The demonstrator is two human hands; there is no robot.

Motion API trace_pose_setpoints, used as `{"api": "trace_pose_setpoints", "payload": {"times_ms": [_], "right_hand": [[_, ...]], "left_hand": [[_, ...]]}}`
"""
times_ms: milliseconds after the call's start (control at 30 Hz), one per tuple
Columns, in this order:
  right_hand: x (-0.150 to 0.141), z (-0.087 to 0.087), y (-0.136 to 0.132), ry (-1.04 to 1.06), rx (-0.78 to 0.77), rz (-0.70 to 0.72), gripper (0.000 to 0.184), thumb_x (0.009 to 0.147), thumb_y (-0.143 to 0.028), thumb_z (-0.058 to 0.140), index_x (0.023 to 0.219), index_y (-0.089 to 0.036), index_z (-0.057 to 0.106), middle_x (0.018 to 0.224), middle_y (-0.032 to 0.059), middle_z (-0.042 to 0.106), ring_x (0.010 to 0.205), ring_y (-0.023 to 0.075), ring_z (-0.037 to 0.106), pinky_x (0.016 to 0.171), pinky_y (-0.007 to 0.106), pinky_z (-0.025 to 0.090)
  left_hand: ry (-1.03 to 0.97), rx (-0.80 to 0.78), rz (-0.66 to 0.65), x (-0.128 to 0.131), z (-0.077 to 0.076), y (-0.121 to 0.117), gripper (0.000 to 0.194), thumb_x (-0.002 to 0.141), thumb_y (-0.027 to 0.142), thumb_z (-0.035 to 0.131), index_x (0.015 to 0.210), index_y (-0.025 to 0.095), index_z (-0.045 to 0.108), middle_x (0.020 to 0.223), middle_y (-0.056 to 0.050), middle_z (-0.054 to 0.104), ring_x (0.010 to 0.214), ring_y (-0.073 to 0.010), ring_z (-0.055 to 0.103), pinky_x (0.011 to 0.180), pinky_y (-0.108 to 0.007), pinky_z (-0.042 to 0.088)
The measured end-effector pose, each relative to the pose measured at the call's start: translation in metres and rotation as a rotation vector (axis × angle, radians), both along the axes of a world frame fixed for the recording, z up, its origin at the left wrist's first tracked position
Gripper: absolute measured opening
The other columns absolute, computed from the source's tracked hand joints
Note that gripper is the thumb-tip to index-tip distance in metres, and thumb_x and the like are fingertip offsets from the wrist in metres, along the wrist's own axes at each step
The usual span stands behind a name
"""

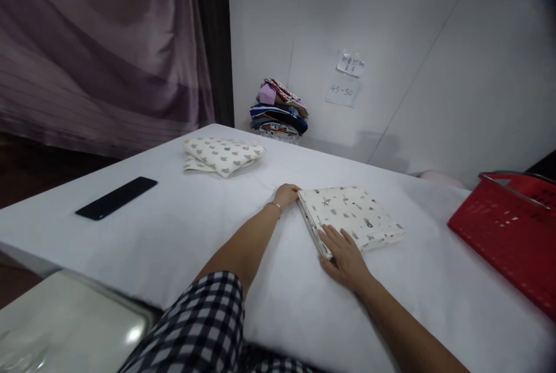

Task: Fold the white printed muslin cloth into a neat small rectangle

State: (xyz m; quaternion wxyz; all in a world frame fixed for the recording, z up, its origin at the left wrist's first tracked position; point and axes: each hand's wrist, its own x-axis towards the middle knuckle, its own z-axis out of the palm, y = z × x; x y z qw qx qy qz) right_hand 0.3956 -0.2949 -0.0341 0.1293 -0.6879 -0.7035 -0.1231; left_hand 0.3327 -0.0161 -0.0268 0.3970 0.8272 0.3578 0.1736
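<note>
A folded white cloth (360, 211) with a small grey, black and red print lies on the white table, in several flat layers. At its far left corner, my left hand (286, 194) has closed its fingers on the edge; the fingertips are partly hidden. My right hand (346, 260) rests on the near left corner, fingers stretched out flat on the top layer and thumb down by the side edge. Farther back to the left is another white cloth (223, 156) with grey shapes, loosely folded and apart from both hands.
On the left of the table (195, 222) lies a flat black slab (117, 198). A red plastic basket (504, 234) with a metal handle stands at the right. Folded fabrics (278, 112) are stacked against the back wall, near paper notes (343, 90). A pinkish curtain (108, 54) hangs at left.
</note>
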Motion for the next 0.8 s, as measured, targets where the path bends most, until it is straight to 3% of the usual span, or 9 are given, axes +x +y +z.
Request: {"api": "trace_pose_setpoints", "payload": {"times_ms": [200,300,433,500,567,700,800], "right_hand": [[0.000,0.001,0.001,0.005,0.012,0.005,0.052,0.085,-0.031,0.047,0.136,-0.020,0.043,0.143,0.0107,0.040,0.131,0.0259,0.036,0.106,0.048,0.027],[-0.001,0.001,0.000,0.020,0.014,0.004,0.052,0.085,-0.031,0.047,0.135,-0.020,0.044,0.142,0.0108,0.040,0.131,0.0257,0.036,0.107,0.048,0.026],[-0.002,0.002,0.001,0.043,0.003,-0.004,0.052,0.084,-0.031,0.048,0.134,-0.021,0.045,0.143,0.0105,0.039,0.131,0.0251,0.036,0.107,0.047,0.025],[-0.002,0.003,0.001,0.053,-0.007,-0.010,0.052,0.084,-0.031,0.048,0.134,-0.021,0.045,0.143,0.0102,0.039,0.132,0.0248,0.035,0.107,0.047,0.025],[-0.003,0.004,0.002,0.060,-0.017,-0.015,0.053,0.083,-0.031,0.049,0.135,-0.021,0.044,0.144,0.0104,0.038,0.132,0.0249,0.034,0.107,0.047,0.024],[-0.003,0.007,0.002,0.075,-0.030,-0.010,0.055,0.083,-0.032,0.049,0.136,-0.022,0.043,0.143,0.0106,0.038,0.131,0.0255,0.036,0.106,0.048,0.025],[-0.002,0.006,0.003,0.082,-0.012,-0.003,0.055,0.082,-0.032,0.050,0.136,-0.023,0.042,0.142,0.0109,0.040,0.130,0.0256,0.036,0.106,0.049,0.024]], "left_hand": [[0.048,0.062,-0.071,-0.010,0.012,-0.001,0.029,0.073,0.015,0.059,0.098,0.022,0.072,0.091,0.001,0.073,0.087,-0.0140,0.064,0.077,-0.020,0.047],[0.073,0.125,-0.063,-0.011,0.025,-0.007,0.033,0.077,0.016,0.053,0.106,0.018,0.068,0.105,-0.004,0.070,0.096,-0.0166,0.063,0.086,-0.024,0.046],[0.026,0.280,-0.095,-0.002,0.040,-0.027,0.040,0.087,0.027,0.043,0.124,0.020,0.056,0.135,-0.004,0.051,0.127,-0.0181,0.041,0.109,-0.031,0.026],[0.070,0.377,-0.204,0.003,0.040,-0.038,0.042,0.089,0.038,0.040,0.128,0.026,0.051,0.143,0.000,0.041,0.135,-0.0176,0.028,0.113,-0.035,0.016],[0.185,0.445,-0.300,0.005,0.033,-0.045,0.045,0.091,0.043,0.033,0.132,0.029,0.044,0.147,0.002,0.035,0.137,-0.0188,0.023,0.113,-0.042,0.013],[0.321,0.457,-0.324,0.005,0.016,-0.044,0.049,0.093,0.042,0.020,0.138,0.028,0.034,0.149,-0.001,0.030,0.138,-0.0213,0.021,0.110,-0.051,0.019],[0.374,0.459,-0.339,0.007,0.017,-0.037,0.052,0.092,0.044,0.019,0.139,0.028,0.032,0.150,-0.002,0.029,0.138,-0.0221,0.023,0.108,-0.051,0.022]]}}
